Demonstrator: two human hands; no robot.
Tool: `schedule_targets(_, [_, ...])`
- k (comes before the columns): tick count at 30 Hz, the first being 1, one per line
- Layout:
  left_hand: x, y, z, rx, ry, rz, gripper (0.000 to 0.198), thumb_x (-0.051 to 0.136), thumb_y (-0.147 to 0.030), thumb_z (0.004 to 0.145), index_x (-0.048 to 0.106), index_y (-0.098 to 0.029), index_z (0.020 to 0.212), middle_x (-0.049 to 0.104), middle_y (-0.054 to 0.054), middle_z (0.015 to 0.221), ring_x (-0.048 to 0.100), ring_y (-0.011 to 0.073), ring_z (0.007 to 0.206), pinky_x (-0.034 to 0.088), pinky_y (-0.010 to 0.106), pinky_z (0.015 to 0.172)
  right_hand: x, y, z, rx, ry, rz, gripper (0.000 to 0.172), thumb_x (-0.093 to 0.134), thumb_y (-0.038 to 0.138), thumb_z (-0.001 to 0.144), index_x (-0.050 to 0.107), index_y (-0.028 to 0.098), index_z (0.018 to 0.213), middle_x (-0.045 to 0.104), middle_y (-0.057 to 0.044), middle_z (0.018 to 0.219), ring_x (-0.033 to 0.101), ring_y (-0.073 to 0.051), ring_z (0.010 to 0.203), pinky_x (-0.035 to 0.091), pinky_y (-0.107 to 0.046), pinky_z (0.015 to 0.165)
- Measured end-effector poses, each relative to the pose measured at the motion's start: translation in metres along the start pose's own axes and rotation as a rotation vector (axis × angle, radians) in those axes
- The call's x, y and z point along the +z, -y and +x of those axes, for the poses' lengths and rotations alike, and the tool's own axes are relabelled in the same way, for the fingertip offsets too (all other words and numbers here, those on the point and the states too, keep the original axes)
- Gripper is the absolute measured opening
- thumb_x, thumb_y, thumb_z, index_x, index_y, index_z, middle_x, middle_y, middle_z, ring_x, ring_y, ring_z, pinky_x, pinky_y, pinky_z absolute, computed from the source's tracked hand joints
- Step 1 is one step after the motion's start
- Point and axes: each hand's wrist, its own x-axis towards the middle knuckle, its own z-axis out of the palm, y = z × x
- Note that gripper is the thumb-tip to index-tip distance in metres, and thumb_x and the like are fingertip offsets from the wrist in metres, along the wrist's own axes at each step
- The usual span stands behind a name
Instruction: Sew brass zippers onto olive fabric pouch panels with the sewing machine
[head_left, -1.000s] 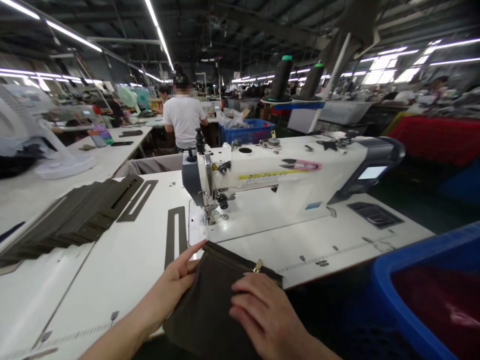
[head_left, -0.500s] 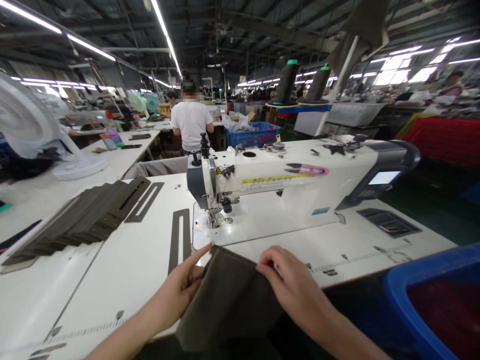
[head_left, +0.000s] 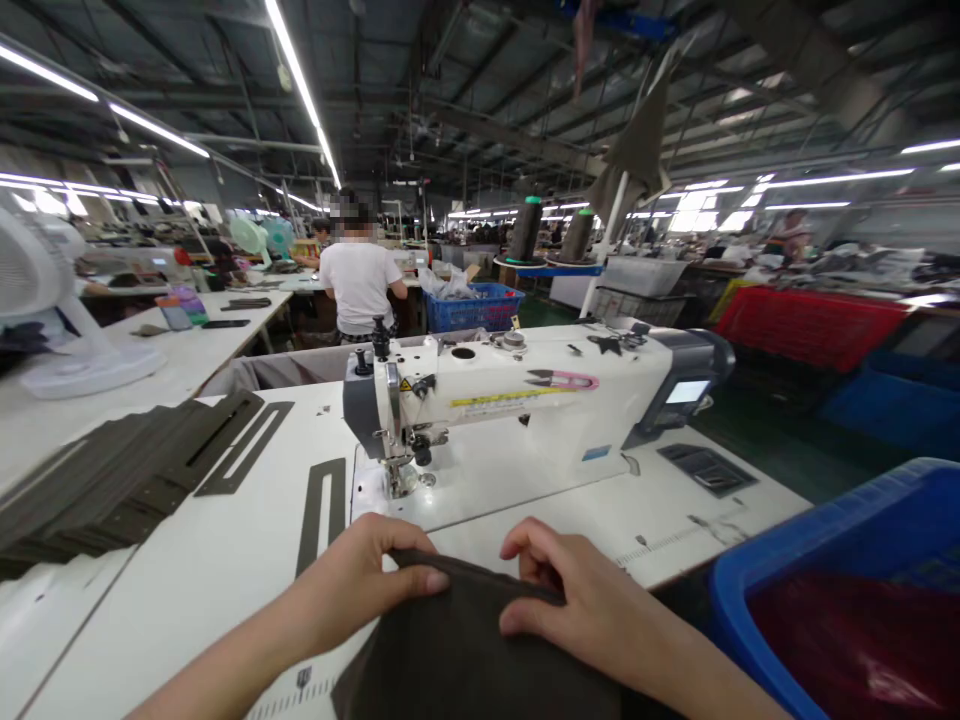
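Observation:
Both of my hands grip the top edge of a dark olive fabric piece at the near edge of the white sewing table. My left hand is closed over the left part of that edge, thumb on top. My right hand pinches the right part, fingers curled over it. The fabric hangs down toward me, off the table. The white sewing machine stands just beyond my hands, its needle and presser foot a short way past my left hand.
A stack of dark frame-shaped fabric pieces lies at the left, with a single strip near the machine. Pink thread snips rest on the machine. A blue bin with red cloth is at the right. A person in a white shirt stands beyond.
My left hand went from a pointing finger on the fabric's corner to a closed grip on its edge. Both hands pulled the fabric nearer to me, and the view tilted upward.

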Motion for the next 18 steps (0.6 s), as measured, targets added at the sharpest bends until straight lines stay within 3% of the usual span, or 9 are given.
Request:
schedule_targets(2, [0.0, -0.006, 0.005, 0.033, -0.036, 0.006, 0.016, 0.06, -0.03, 0.075, 0.07, -0.017, 0.073, 0.068, 0.001, 0.07, 0.061, 0.0192, 0.07, 0.046, 0.024, 0.065, -0.008, -0.012, -0.005, 0.014, -0.027, -0.081, 0.011, 0.065, 0.027, 0.074, 0.057, 0.02, 0.075, 0.058, 0.003, 0.067, 0.056, -0.015, 0.064, 0.041, -0.023, 0.055])
schedule_targets(4, [0.0, -0.016, 0.01, 0.143, -0.067, 0.017, 0.016, 0.057, -0.027, 0.079, 0.071, -0.019, 0.08, 0.07, 0.002, 0.077, 0.062, 0.0198, 0.074, 0.047, 0.025, 0.069, -0.023, -0.022, -0.017, -0.064, -0.132, -0.15, 0.011, 0.056, 0.024, 0.081, 0.058, 0.021, 0.071, 0.06, -0.001, 0.075, 0.058, -0.016, 0.073, 0.045, -0.025, 0.062])
schedule_targets(6, [0.002, -0.025, 0.013, 0.372, -0.163, 0.067, 0.021, 0.051, -0.024, 0.083, 0.07, -0.022, 0.09, 0.069, 0.004, 0.093, 0.061, 0.021, 0.086, 0.046, 0.029, 0.078, -0.04, -0.026, -0.035, -0.178, -0.35, -0.236, 0.015, 0.046, 0.022, 0.086, 0.061, 0.024, 0.085, 0.063, -0.003, 0.089, 0.06, -0.017, 0.084, 0.047, -0.028, 0.071])
schedule_targets(8, [0.003, -0.03, 0.014, 0.613, -0.331, 0.182, 0.025, 0.046, -0.021, 0.086, 0.068, -0.024, 0.098, 0.064, 0.006, 0.108, 0.057, 0.0219, 0.099, 0.042, 0.034, 0.088, -0.05, -0.024, -0.051, -0.273, -0.573, -0.378, 0.022, 0.046, 0.024, 0.086, 0.057, 0.028, 0.105, 0.062, -0.004, 0.103, 0.06, -0.02, 0.092, 0.047, -0.03, 0.078])
schedule_targets(10, [0.003, -0.022, 0.014, 0.733, -0.473, 0.338, 0.026, 0.045, -0.02, 0.087, 0.067, -0.025, 0.099, 0.063, 0.006, 0.107, 0.054, 0.0224, 0.102, 0.038, 0.038, 0.092, -0.043, -0.02, -0.059, -0.357, -0.651, -0.509, 0.031, 0.051, 0.027, 0.083, 0.053, 0.029, 0.114, 0.062, -0.005, 0.103, 0.061, -0.021, 0.091, 0.048, -0.031, 0.078])
schedule_targets(12, [0.001, -0.002, 0.013, 0.705, -0.455, 0.488, 0.025, 0.045, -0.02, 0.087, 0.065, -0.025, 0.101, 0.065, 0.007, 0.101, 0.054, 0.0231, 0.101, 0.037, 0.04, 0.092, -0.016, -0.015, -0.056, -0.477, -0.59, -0.56, 0.031, 0.052, 0.024, 0.082, 0.055, 0.026, 0.113, 0.066, -0.005, 0.094, 0.063, -0.021, 0.083, 0.049, -0.03, 0.073])
schedule_targets(14, [-0.001, 0.026, 0.01, 0.59, -0.311, 0.608, 0.026, 0.044, -0.018, 0.087, 0.064, -0.021, 0.103, 0.065, 0.01, 0.1, 0.055, 0.0257, 0.1, 0.035, 0.043, 0.093, 0.023, -0.01, -0.044, -0.599, -0.519, -0.554, 0.025, 0.049, 0.017, 0.083, 0.059, 0.022, 0.105, 0.068, -0.006, 0.085, 0.063, -0.02, 0.076, 0.049, -0.029, 0.067])
schedule_targets(16, [0.001, 0.052, 0.002, 0.426, -0.195, 0.685, 0.028, 0.042, -0.016, 0.086, 0.064, -0.017, 0.105, 0.063, 0.014, 0.107, 0.054, 0.0282, 0.105, 0.03, 0.047, 0.098, 0.055, -0.006, -0.031, -0.638, -0.474, -0.473, 0.022, 0.046, 0.03, 0.087, 0.061, 0.018, 0.097, 0.068, -0.007, 0.082, 0.063, -0.021, 0.07, 0.049, -0.03, 0.061])
schedule_targets(18, [0.009, 0.067, -0.01, 0.281, -0.202, 0.681, 0.03, 0.044, -0.021, 0.087, 0.059, -0.016, 0.113, 0.057, 0.014, 0.119, 0.048, 0.0287, 0.115, 0.019, 0.049, 0.105, 0.068, -0.007, -0.015, -0.599, -0.397, -0.342, 0.028, 0.049, 0.041, 0.085, 0.06, 0.018, 0.096, 0.068, -0.007, 0.086, 0.062, -0.02, 0.073, 0.049, -0.03, 0.064])
